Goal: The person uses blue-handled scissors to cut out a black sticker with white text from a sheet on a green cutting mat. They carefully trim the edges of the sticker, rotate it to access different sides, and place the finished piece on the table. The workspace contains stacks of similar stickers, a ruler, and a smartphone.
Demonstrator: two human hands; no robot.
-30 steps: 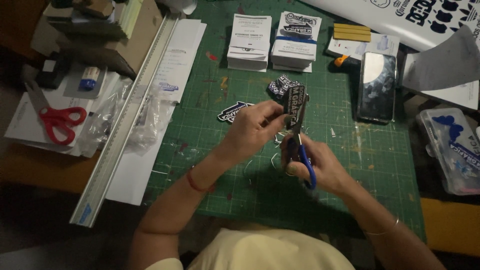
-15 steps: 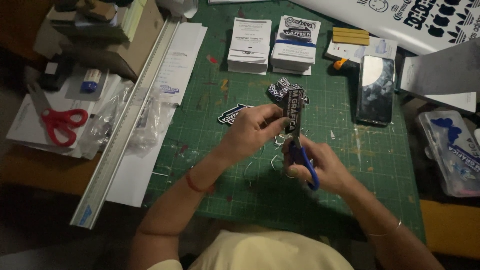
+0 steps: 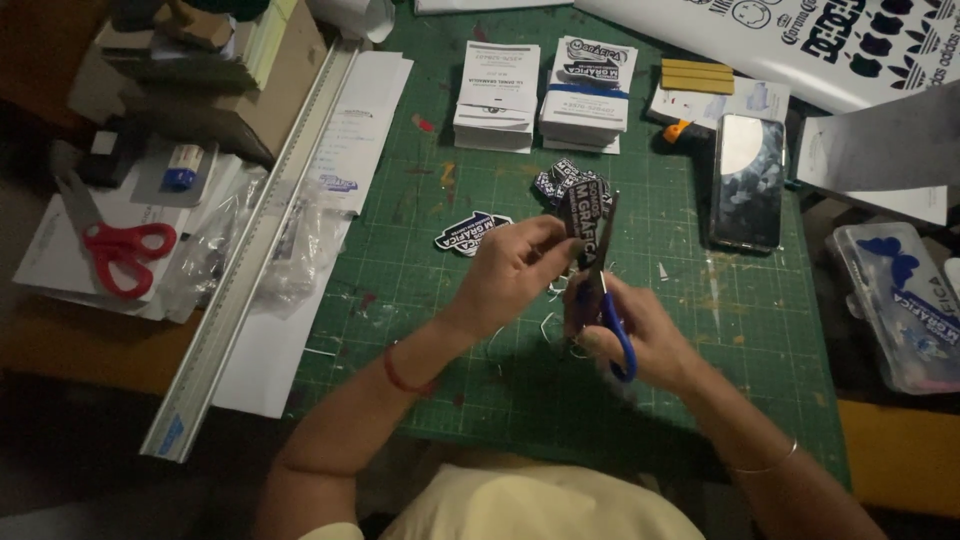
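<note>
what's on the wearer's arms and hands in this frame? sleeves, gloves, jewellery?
No gloves: both the left hand and the right hand are bare, as are the forearms. A thin red band circles the left wrist and a thin bangle the right forearm. A pale yellow top shows at the bottom edge; no sleeve reaches the forearms.

Red-handled scissors lie left of a long ruler; a phone rests right.

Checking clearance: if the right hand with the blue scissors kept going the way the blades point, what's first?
Probably the small pile of dark cut-out stickers just beyond the sticker being cut by the blue-handled scissors; depth unclear, the right hand may pass above.
</note>
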